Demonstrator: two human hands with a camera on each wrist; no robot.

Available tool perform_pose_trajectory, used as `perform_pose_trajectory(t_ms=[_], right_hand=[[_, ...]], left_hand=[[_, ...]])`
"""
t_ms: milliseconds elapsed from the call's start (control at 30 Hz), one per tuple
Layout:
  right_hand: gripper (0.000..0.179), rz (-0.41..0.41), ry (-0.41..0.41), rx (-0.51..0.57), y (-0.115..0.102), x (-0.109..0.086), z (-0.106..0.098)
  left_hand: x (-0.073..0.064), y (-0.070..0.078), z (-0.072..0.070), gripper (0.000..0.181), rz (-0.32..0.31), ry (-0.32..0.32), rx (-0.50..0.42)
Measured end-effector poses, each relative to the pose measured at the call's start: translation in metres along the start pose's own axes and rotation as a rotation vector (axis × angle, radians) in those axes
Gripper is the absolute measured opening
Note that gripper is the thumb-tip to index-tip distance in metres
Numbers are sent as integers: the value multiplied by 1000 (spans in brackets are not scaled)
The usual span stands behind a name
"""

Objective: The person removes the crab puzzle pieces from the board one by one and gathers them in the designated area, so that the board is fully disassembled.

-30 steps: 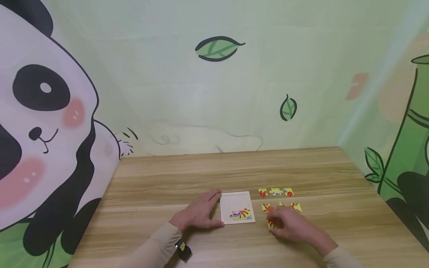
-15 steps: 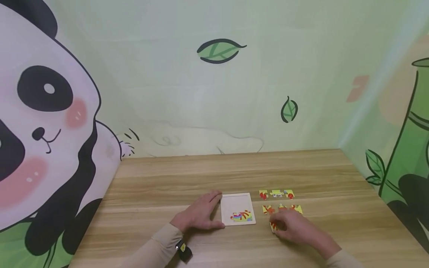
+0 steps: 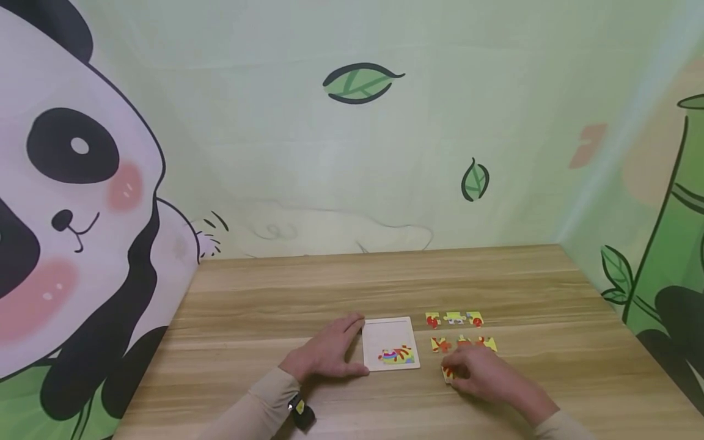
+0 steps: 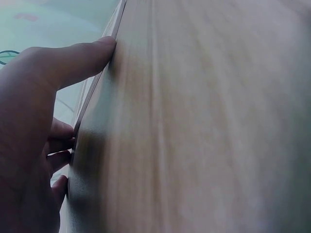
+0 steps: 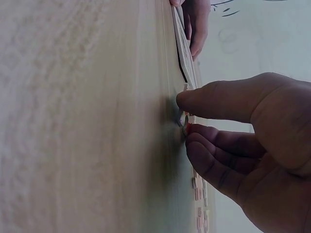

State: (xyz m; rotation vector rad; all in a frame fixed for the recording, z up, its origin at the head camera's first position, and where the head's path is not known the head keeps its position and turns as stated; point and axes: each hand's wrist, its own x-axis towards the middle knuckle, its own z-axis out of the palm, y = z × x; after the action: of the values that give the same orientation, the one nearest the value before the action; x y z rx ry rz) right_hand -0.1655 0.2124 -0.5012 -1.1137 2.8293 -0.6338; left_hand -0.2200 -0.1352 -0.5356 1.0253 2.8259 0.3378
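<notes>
A square white puzzle tray [image 3: 379, 333] lies on the table, with a few joined colourful pieces [image 3: 397, 355] in its lower right part. My left hand [image 3: 327, 349] rests against the tray's left edge, thumb near the front corner and fingers near the back one. To the right of the tray, my right hand [image 3: 484, 373] pinches a yellow and red puzzle piece [image 3: 448, 375] between thumb and fingertips, low at the tabletop. The right wrist view shows the piece [image 5: 186, 127] mostly hidden by the fingers. Whether it touches the table I cannot tell.
Beyond the right hand lie two rows of loose puzzle pieces, a back row [image 3: 454, 318] and a nearer row [image 3: 440, 344] partly covered by that hand. Wood-grain table [image 3: 275, 293] surrounds them. A printed backdrop [image 3: 275, 153] with a panda and leaves stands behind.
The right hand has shifted slightly to the right with its puzzle piece, which turned a little in the fingertips. The left hand and tray stay put.
</notes>
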Motion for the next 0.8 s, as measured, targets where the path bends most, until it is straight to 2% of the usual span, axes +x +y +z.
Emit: perform_pose_trajectory(t_ms=[333, 800], right_hand=[[20, 0, -4, -80, -2, 0, 1], [20, 14, -14, -104, -3, 0, 1]], left_hand=[[-1, 0, 0, 104, -4, -2, -7], [1, -1, 1, 104, 0, 3, -3]])
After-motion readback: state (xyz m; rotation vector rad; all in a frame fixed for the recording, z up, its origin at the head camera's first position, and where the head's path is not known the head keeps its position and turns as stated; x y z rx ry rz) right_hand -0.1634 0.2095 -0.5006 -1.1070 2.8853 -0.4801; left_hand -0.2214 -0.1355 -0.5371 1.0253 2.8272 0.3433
